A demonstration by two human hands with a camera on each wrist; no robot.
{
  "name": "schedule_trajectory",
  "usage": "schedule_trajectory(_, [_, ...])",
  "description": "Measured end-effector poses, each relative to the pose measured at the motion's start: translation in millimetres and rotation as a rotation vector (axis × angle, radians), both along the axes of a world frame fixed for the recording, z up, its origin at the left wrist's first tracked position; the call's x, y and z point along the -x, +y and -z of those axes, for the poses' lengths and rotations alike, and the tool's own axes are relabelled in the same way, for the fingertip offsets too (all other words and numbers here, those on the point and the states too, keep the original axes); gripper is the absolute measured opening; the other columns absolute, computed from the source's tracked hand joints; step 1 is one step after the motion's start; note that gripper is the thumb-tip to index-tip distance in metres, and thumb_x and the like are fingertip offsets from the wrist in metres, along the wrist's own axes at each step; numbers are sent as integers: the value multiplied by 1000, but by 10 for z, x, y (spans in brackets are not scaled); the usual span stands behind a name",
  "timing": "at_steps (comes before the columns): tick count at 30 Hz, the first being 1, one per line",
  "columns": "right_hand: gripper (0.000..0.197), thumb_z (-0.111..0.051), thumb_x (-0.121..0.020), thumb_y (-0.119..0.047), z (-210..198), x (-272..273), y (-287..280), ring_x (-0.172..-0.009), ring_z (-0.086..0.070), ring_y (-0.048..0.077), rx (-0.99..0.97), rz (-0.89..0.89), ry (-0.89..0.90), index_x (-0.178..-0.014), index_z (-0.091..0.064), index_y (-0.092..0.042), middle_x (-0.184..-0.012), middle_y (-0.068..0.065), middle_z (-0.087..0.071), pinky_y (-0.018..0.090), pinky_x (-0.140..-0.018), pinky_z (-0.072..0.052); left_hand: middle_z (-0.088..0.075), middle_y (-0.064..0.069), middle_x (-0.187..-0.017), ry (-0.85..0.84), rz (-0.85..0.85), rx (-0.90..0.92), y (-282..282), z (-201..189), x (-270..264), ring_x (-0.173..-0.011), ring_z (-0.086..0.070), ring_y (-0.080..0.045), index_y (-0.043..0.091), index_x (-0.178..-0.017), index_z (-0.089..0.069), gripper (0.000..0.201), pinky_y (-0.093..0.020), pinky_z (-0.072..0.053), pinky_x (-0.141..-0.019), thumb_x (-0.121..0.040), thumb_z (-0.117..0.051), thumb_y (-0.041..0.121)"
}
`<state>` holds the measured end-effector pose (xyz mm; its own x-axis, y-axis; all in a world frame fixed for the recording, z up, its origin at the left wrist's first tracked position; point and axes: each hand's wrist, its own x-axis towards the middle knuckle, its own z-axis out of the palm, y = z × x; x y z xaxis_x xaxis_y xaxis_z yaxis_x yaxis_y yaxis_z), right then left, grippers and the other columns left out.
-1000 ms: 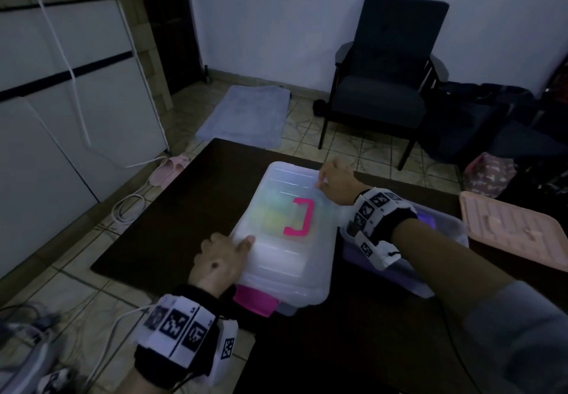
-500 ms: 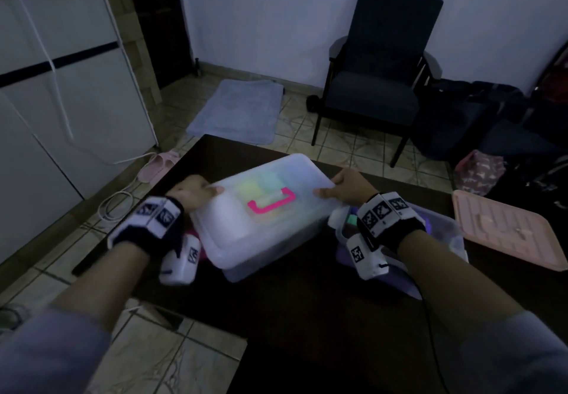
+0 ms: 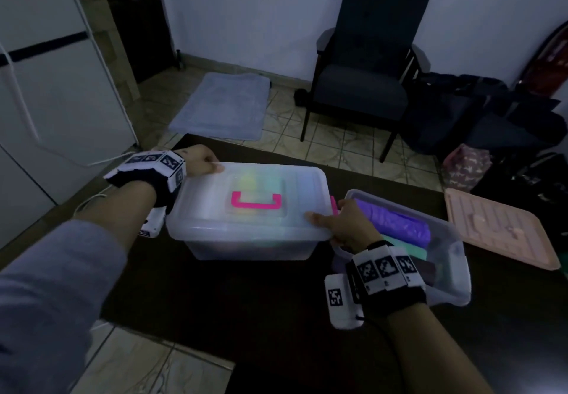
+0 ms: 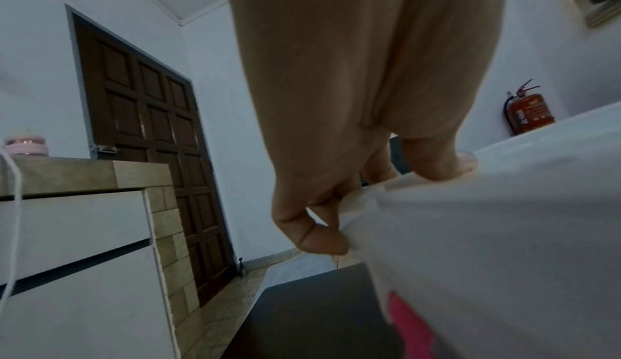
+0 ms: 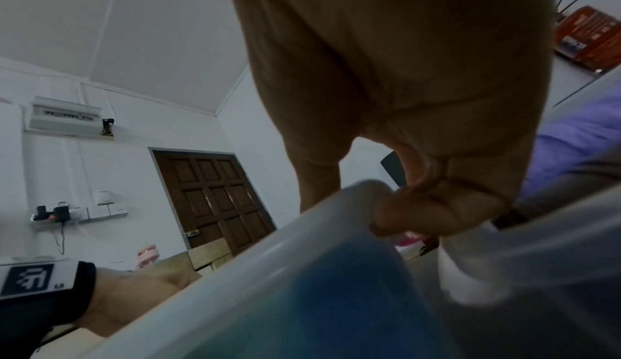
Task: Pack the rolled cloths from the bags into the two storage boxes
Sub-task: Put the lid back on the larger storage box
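Lidded storage box (image 3: 249,209) lies long axis left-right betw. my hands: left hand (image 3: 199,160) grips far-left corner, right hand (image 3: 344,224) near-right rim.

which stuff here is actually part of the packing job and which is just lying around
Part of the job:
- lidded box, gripped at its ends by left hand and right hand
- open box holding purple roll and green roll
- pink lid

Lying about:
- armchair
- floor mat
- patterned bag
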<state>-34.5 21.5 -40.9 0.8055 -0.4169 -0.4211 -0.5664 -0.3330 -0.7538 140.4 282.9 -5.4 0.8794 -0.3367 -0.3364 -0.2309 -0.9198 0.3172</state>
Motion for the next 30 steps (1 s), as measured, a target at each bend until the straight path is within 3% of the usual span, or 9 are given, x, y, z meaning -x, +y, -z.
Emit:
schedule_trajectory(4, [79,-75,-76,-36,-35,52,-20,-75,-54,12,9,17,-33,-136,-33,-8,-126,11,-50,24,-53,-48,-56,-12,-125,-23,17,-9,-99,-6,-24,-112,-53,-25,9,-119,-59,44,-29,-41,-91,-91,-53,43])
schedule_trajectory(6, [74,-72,-79,-35,-46,84,4,-89,-56,17,10,13,-60,-137,-33,-10,-128,10,-48,23,-53,-46,-54,-11,-128,-32,24,-8,-126,-51,9,-115,-51,-25,9,-122,-58,45,-31,-41,-96,-92,-52,42])
schedule_trajectory(10, [38,-44,-98,-35,-27,198,79,-97,-54,22,-10,145,-224,-123,-46,-6,-116,12,-53,28,-66,-43,-39,-11,-145,-81,35,-45,-101,-321,156,-133,-37,-26,7,-139,-40,58,-32,-29,-109,-94,-48,43])
schedule_trajectory(13, [26,-36,-99,-16,55,324,45,-109,-47,28,334,229,-319,-116,-50,-2,-122,19,-49,34,-88,-36,-34,-14,-148,-135,55,-104,-146,-683,401,-135,-33,-27,6,-142,-33,58,-29,-29,-105,-96,-44,39])
schedule_trajectory(16, [34,-40,-96,-17,190,422,-9,-133,-31,31,647,75,-152,-129,-43,-10,-139,15,-37,50,-108,-27,-31,-14,-150,-219,140,-87,-393,-853,769,-136,-32,-28,8,-144,-30,56,-33,-29,-108,-98,-40,39])
schedule_trajectory(19, [39,-34,-99,-25,243,408,-54,-144,-8,31,704,-20,-24,-138,-35,-19,-151,11,-22,60,-113,-11,-31,-13,-150,-189,241,14,-769,-674,1144,-137,-31,-28,9,-144,-31,59,-36,-27,-111,-97,-36,46])
schedule_trajectory(21, [40,-30,-100,-26,241,379,-91,-145,-2,31,734,-30,8,-140,-32,-19,-154,10,-17,60,-113,-8,-16,-9,-156,-73,204,57,-975,-460,1279,-144,-16,-25,15,-149,-21,68,-40,-16,-117,-95,-32,54])
schedule_trajectory(25, [41,-28,-100,-26,257,360,-248,-145,-1,32,756,-5,7,-141,-34,-19,-156,10,-17,58,-115,-6,8,-6,-158,-49,85,10,-1164,-51,1327,-146,9,-27,27,-150,-7,69,-47,3,-116,-93,-20,63])
schedule_trajectory(30, [42,-29,-100,-26,273,342,-481,-145,-3,33,774,12,26,-142,-33,-22,-156,8,-18,56,-116,-8,11,-4,-158,-176,88,-119,-1126,192,1275,-145,11,-28,36,-149,-4,70,-56,5,-113,-89,-18,69])
